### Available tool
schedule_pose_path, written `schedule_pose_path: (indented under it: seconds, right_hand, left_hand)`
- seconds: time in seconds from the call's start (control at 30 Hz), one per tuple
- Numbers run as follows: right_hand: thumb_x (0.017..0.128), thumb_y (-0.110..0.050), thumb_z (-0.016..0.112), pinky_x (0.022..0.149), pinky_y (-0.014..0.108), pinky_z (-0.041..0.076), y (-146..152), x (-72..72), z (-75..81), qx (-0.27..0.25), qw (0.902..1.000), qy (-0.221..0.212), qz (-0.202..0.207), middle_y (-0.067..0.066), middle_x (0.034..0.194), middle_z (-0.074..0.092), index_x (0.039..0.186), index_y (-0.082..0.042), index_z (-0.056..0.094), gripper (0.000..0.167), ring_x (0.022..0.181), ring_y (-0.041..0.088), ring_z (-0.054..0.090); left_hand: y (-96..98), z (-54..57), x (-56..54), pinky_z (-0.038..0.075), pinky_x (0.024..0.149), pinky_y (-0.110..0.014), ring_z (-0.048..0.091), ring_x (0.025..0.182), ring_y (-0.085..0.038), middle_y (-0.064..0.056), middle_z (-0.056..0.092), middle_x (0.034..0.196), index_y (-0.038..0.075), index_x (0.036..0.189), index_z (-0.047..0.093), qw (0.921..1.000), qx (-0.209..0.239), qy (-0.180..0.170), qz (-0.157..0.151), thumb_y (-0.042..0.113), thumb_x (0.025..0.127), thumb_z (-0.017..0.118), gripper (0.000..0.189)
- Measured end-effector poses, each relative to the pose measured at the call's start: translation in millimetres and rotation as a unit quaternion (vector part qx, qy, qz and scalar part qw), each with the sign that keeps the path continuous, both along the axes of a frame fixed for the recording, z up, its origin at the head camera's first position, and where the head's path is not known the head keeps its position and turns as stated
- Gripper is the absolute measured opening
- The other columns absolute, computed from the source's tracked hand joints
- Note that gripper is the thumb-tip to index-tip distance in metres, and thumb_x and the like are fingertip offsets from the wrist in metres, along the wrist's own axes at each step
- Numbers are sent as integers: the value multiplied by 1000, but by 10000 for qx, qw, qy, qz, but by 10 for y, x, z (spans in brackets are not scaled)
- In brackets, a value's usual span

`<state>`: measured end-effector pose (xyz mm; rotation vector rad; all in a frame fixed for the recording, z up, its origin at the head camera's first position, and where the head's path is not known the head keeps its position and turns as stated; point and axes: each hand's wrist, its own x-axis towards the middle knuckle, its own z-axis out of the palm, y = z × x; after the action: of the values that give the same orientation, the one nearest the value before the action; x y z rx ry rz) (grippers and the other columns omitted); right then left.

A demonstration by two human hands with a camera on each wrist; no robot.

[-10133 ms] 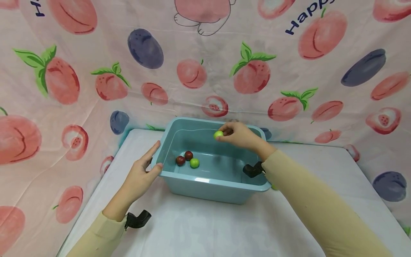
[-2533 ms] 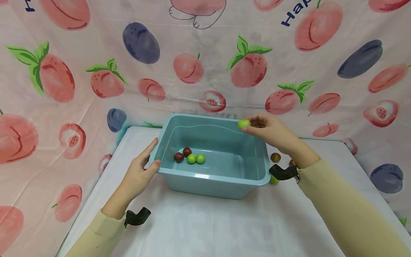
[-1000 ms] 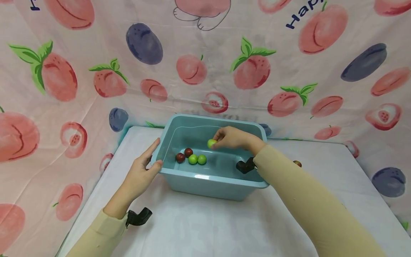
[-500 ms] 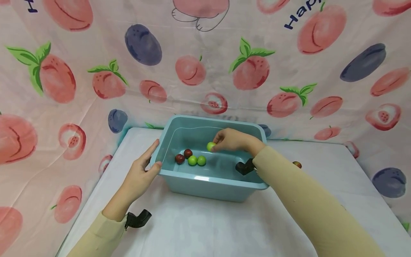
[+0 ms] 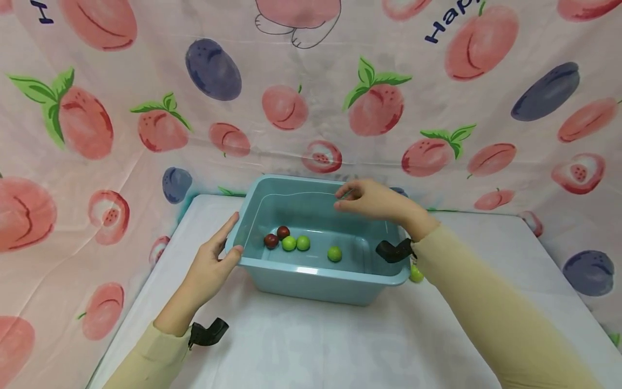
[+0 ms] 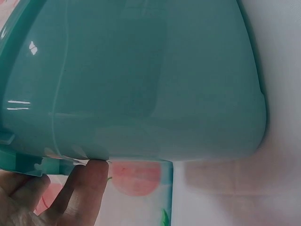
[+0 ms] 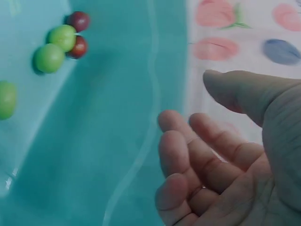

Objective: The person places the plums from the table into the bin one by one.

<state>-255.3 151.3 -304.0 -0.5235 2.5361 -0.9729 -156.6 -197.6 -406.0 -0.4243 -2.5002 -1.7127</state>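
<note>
A pale blue plastic tub stands on the white table. My left hand holds its left rim, thumb over the rim and fingers along the outside; the left wrist view shows fingertips touching the outer wall. Inside lie two dark red round fruits beside two green ones, close together on the left. Another green round fruit sits apart, nearer the middle. Over the tub's back right part hovers my right hand, fingers loosely bent and holding nothing, thumb apart from the fingers.
Outside the tub's right end a green fruit lies on the table, partly hidden by the right wrist camera. A fruit-printed cloth hangs behind the table. Another wrist camera sits on the left sleeve.
My right hand has let go of a green fruit, which now lies on the tub floor, and has moved up and right. The left hand keeps its place on the rim.
</note>
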Motion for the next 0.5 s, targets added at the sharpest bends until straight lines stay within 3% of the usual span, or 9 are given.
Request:
schedule_pose_path:
  seconds: [0.27,0.5]
  right_hand:
    - [89,-42,67,87,40,51,531,252,151,-826,9891,909,-806,8,107,65,126,-15,59,46,99,25,61]
    - [90,-47,64,84,30,51,913,425,127,-809,9793,1226,-1392,5,109,64,129,-19,55,48,98,18,60]
  left_hand:
    - [-4,3,2,47,90,-48,29,139,-30,5,26,156,35,153,26,10000,-78,40,-27,18,98,51,63]
    - [-8,4,-1,47,91,-47,28,140,-28,5,25,156,32,154,25,9999,-114,41,-29,18,98,51,63]
